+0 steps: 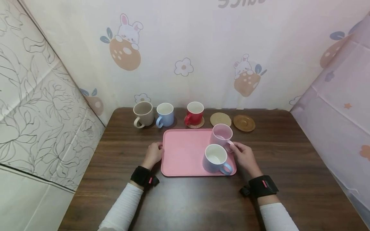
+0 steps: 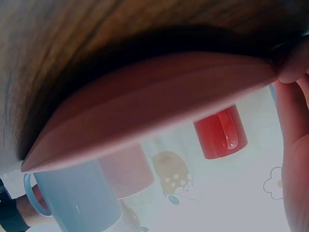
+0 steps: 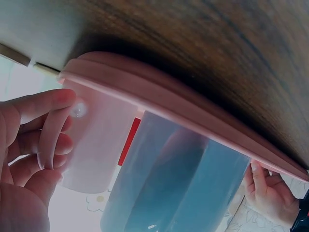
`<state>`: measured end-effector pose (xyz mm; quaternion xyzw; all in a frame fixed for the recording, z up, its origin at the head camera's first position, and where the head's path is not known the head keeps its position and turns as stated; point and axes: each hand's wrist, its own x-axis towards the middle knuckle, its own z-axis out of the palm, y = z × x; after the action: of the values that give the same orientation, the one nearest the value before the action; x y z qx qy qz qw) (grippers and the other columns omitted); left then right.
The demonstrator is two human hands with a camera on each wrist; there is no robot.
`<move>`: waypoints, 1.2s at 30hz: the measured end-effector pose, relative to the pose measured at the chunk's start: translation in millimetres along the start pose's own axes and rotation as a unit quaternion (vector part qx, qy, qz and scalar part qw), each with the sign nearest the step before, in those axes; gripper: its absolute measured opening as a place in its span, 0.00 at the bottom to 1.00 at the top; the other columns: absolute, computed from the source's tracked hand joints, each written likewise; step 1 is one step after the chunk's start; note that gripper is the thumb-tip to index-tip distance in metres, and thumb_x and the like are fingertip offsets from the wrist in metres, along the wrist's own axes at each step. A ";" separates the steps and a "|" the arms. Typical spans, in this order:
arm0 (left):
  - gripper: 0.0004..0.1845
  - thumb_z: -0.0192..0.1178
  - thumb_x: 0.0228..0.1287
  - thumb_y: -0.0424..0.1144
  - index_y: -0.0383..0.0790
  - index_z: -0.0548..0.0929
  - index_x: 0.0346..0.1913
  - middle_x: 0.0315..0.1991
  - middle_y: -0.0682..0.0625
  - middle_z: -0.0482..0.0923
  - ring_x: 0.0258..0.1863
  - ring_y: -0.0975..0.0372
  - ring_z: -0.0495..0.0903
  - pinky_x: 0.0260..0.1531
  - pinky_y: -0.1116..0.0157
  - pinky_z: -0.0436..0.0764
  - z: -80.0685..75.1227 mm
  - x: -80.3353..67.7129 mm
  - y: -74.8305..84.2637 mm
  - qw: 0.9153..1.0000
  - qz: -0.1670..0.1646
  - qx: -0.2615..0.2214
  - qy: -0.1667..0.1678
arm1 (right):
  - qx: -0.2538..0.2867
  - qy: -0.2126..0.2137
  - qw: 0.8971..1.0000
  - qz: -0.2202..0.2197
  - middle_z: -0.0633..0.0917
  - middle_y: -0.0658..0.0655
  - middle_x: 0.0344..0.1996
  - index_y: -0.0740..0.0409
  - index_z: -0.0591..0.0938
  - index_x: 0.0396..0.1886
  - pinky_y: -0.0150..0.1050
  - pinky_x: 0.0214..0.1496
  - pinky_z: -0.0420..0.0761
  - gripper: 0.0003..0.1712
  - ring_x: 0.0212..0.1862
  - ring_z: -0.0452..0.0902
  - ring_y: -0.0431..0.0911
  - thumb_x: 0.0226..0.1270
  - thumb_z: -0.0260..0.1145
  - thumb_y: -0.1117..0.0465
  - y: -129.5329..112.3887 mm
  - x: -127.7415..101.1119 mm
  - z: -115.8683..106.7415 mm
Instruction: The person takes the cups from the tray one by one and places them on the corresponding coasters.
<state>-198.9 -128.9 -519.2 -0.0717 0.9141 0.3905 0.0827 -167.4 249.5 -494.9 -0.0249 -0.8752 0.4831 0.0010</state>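
A pink tray (image 1: 185, 150) lies on the dark wooden table (image 1: 289, 166). On its right part stand a pink mug (image 1: 221, 134) and, nearer me, a pale blue mug (image 1: 215, 158). My left hand (image 1: 153, 154) grips the tray's left edge. My right hand (image 1: 244, 157) is beside the tray's right edge. In the right wrist view its fingers (image 3: 29, 145) pinch the pink mug's handle (image 3: 50, 140). The left wrist view shows the tray's rim (image 2: 154, 106) with my fingertip (image 2: 294, 67) against it.
Along the back of the table stand a beige mug (image 1: 143, 114), a light blue mug (image 1: 165, 115), a red mug (image 1: 194, 113) on a coaster, a cork coaster (image 1: 220, 119) and a brown wooden saucer (image 1: 244, 123). Papered walls close in three sides.
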 end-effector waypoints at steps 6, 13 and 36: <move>0.18 0.54 0.65 0.31 0.32 0.81 0.56 0.43 0.41 0.83 0.42 0.54 0.79 0.42 0.59 0.79 0.4 -1.0 0.3 1.000 0.011 0.003 0.009 | 0.003 -0.018 1.000 0.010 0.83 0.67 0.49 0.64 0.79 0.58 0.24 0.44 0.78 0.25 0.47 0.78 0.52 0.75 0.55 0.49 -1.6 -1.3 -2.7; 0.19 0.54 0.67 0.32 0.33 0.79 0.59 0.47 0.41 0.82 0.43 0.54 0.77 0.39 0.62 0.78 -0.6 -0.5 2.7 1.000 -0.014 -0.005 -0.010 | 0.003 -0.034 0.999 0.007 0.84 0.67 0.46 0.65 0.79 0.58 0.33 0.48 0.83 0.27 0.45 0.80 0.47 0.74 0.55 0.48 -6.6 -2.7 -8.7; 0.20 0.53 0.68 0.33 0.35 0.78 0.61 0.48 0.41 0.81 0.42 0.55 0.78 0.37 0.64 0.77 0.6 0.6 3.9 0.999 -0.048 -0.017 -0.020 | 0.100 -0.002 0.994 -0.041 0.85 0.48 0.36 0.69 0.77 0.58 0.26 0.44 0.82 0.29 0.41 0.82 0.35 0.72 0.58 0.48 -56.7 20.9 -44.4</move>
<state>-200.2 -125.8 -517.0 -0.1087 0.9010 0.4029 0.1184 -189.5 257.8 -423.7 0.0123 -0.8228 0.5678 0.0219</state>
